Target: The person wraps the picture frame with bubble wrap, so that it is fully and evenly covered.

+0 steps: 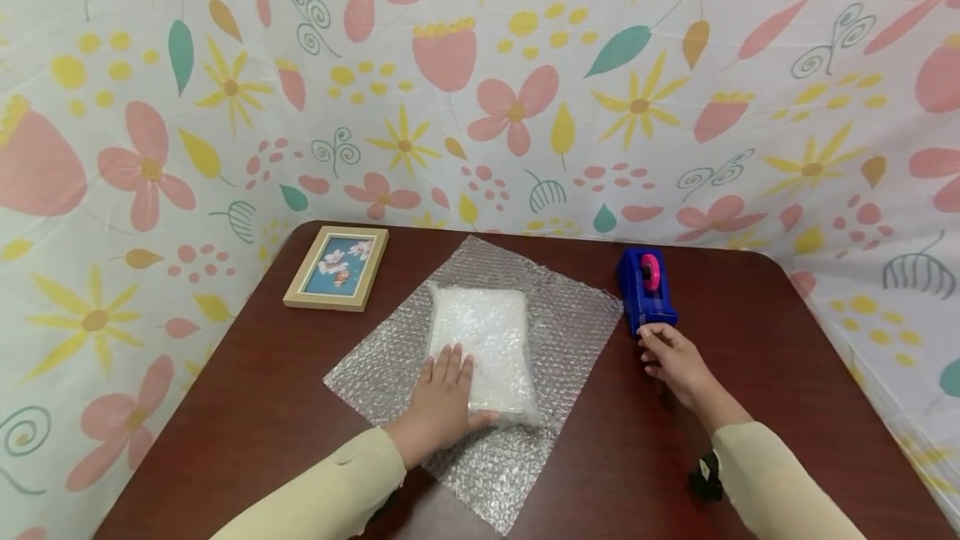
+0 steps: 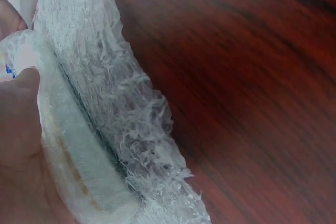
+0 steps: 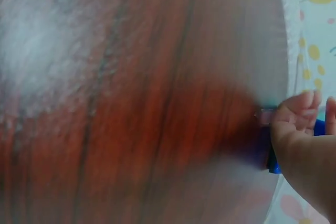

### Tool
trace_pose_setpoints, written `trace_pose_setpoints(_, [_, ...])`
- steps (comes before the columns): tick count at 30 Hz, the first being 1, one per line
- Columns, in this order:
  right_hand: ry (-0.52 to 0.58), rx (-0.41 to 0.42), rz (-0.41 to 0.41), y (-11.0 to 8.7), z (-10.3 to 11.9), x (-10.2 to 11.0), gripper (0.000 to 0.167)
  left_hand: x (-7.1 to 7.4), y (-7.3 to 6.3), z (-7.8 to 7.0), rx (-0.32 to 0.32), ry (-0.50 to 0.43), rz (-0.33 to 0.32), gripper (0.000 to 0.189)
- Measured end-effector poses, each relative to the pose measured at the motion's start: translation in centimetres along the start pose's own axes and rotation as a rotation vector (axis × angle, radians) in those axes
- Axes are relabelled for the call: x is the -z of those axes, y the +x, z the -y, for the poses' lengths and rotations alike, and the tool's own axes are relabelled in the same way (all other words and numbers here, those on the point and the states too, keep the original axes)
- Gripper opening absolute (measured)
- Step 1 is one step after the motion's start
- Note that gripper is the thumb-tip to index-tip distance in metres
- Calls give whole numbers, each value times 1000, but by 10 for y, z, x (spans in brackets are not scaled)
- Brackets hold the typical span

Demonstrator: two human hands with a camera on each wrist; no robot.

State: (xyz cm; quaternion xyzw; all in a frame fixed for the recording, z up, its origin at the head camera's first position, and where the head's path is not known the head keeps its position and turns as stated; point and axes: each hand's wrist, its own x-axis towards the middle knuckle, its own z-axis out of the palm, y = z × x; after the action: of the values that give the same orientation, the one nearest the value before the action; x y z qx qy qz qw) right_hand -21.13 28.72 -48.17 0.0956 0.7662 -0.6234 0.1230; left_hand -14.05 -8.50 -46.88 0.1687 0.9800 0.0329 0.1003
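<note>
A flat bundle wrapped in bubble wrap lies on a larger sheet of bubble wrap, set diagonally on the table. My left hand rests on the bundle's lower left part, fingers extended and thumb along its near edge. In the left wrist view, the bundle's thick side shows beside the left hand. To the right stands a blue tape dispenser with a pink-cored roll. At its near end my right hand pinches the tape end; a small clear bit of tape shows by the fingertips.
A light wooden picture frame with a flower picture lies at the table's back left. Behind the dark brown table hangs a floral cloth. Something black sits at the right wrist.
</note>
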Motion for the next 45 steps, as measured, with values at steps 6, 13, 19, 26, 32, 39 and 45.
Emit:
trace_pose_setpoints(6, [-115,84,-36,1,16,-7,17,1,1,0,4,-8,0,95])
trace_pose_setpoints(13, [-523,383,72,-1,50,-55,28,-1,2,0,-1,6,-2,95])
trace_pose_setpoints(19, [-618,525,314,4,76,-108,21,1,2,-1,2,15,4,94])
trace_pose_setpoints(26, [-664,506,407,8,89,-144,18,4,2,-3,12,48,11,94])
trace_pose_setpoints(32, [-644,447,419,11,94,-156,21,2,2,-2,10,65,12,94])
trace_pose_setpoints(39, [-606,451,422,17,97,-171,20,1,3,-1,3,65,0,92])
trace_pose_setpoints(45, [-577,469,435,22,96,-190,16,0,3,-1,2,72,-4,93])
